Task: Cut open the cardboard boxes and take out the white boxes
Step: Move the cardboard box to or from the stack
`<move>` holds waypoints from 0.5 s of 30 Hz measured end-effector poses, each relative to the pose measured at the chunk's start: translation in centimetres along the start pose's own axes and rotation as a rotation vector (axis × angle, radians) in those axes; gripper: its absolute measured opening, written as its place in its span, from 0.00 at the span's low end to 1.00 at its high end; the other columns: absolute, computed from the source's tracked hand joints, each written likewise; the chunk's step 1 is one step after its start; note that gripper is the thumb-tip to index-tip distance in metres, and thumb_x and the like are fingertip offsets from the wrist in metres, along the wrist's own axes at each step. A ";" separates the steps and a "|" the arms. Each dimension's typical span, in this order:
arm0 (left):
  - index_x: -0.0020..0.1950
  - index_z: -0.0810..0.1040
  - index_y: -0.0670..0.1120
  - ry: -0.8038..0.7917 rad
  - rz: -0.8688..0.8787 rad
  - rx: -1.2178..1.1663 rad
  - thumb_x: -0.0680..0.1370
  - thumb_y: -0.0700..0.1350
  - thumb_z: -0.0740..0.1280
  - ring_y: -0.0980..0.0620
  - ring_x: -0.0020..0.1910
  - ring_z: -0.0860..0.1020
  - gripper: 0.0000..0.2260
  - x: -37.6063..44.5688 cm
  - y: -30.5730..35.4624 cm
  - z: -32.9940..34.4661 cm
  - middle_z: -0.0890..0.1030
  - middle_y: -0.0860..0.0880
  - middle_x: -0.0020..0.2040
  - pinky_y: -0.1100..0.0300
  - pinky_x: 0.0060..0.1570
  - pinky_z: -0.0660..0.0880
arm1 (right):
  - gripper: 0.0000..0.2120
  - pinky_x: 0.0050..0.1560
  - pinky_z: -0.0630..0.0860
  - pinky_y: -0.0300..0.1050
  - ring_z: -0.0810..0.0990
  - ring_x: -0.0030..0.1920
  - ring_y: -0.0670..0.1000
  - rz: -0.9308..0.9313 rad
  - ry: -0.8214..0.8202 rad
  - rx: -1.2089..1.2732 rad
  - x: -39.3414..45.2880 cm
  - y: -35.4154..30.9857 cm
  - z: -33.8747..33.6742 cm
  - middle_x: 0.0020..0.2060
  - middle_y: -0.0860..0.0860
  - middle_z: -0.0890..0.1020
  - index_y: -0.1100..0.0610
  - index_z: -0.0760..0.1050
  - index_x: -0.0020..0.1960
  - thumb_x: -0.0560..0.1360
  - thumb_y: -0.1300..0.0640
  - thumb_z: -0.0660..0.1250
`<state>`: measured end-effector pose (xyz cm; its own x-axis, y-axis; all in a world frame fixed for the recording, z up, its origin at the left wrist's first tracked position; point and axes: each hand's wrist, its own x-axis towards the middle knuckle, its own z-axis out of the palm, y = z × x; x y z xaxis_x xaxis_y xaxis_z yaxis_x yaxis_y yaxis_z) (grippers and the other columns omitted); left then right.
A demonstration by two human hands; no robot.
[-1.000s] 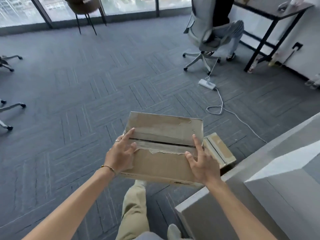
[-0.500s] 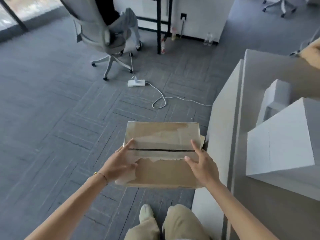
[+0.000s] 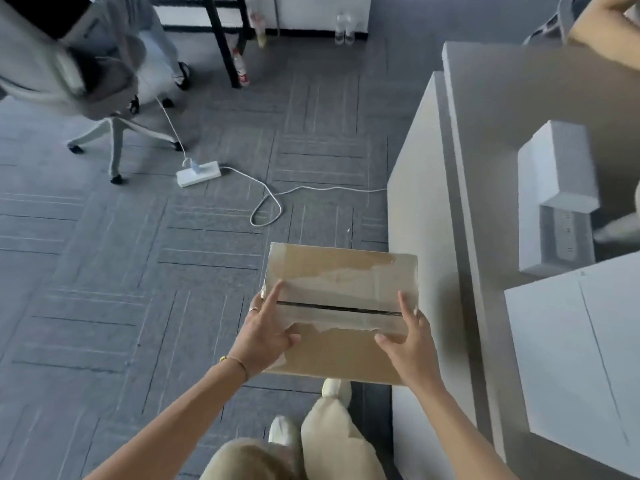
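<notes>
I carry a flat brown cardboard box (image 3: 341, 271) in front of me, above the carpet and beside the white table (image 3: 485, 140). Its taped top seam shows as a dark slit with torn tape along it. My left hand (image 3: 265, 332) grips the box's left edge, thumb and forefinger lying on top. My right hand (image 3: 410, 344) grips the right edge in the same way. A large white box (image 3: 575, 368) stands on the table at the right, and a smaller white box (image 3: 554, 168) lies further back.
A white power strip (image 3: 198, 173) and its looping cable (image 3: 266, 209) lie on the grey carpet ahead. A seated person occupies an office chair (image 3: 65, 77) at the upper left by a black-legged desk (image 3: 221, 39). Bottles (image 3: 343, 27) stand along the far wall.
I have turned right with the box still in both hands. The white table and its white boxes have come into fuller view; the chair has slid to the upper left.
</notes>
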<state>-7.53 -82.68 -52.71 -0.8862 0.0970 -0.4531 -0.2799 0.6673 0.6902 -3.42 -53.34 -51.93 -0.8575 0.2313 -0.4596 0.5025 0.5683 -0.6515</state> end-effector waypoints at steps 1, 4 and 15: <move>0.80 0.50 0.67 -0.007 -0.004 0.002 0.70 0.47 0.78 0.40 0.76 0.62 0.49 1.9 -0.5 1.2 0.57 0.46 0.78 0.40 0.73 0.67 | 0.44 0.69 0.71 0.53 0.63 0.78 0.54 0.016 0.018 0.015 1.8 0.8 0.6 0.81 0.52 0.57 0.30 0.49 0.79 0.75 0.46 0.74; 0.80 0.47 0.68 -0.015 -0.005 0.015 0.71 0.46 0.79 0.40 0.78 0.59 0.51 7.6 -3.0 5.2 0.55 0.43 0.80 0.42 0.73 0.67 | 0.44 0.69 0.70 0.52 0.63 0.77 0.51 0.054 0.058 0.034 7.4 4.0 3.0 0.80 0.52 0.58 0.29 0.50 0.79 0.75 0.49 0.74; 0.81 0.49 0.66 -0.033 0.054 0.102 0.74 0.49 0.77 0.42 0.73 0.69 0.47 27.8 -16.4 19.1 0.60 0.44 0.79 0.46 0.68 0.72 | 0.46 0.70 0.59 0.38 0.61 0.79 0.50 0.086 0.091 0.067 27.2 19.3 15.1 0.78 0.56 0.63 0.33 0.54 0.79 0.72 0.51 0.77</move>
<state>-20.48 -76.80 -87.43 -0.8857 0.1582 -0.4364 -0.1917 0.7316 0.6542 -15.37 -48.01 -86.08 -0.8162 0.3488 -0.4607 0.5778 0.4906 -0.6523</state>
